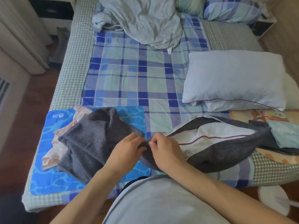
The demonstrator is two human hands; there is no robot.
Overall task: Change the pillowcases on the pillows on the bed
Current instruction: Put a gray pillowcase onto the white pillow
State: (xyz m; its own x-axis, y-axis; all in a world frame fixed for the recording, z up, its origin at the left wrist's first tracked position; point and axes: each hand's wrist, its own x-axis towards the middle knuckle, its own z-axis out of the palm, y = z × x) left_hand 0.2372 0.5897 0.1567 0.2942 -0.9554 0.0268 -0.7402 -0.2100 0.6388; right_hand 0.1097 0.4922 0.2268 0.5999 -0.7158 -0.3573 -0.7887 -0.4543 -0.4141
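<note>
Head cam: L hand (127, 148) & R hand (165, 150) both pinching grey pillowcase (215, 156) edge w/ pillow (202, 136) inside.

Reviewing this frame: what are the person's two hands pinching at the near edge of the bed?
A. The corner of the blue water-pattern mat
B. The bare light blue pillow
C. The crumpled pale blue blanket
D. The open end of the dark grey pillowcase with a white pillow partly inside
D: the left hand and right hand meet on the open end of the dark grey pillowcase, where the white pillow with a red piping line shows inside.
</note>
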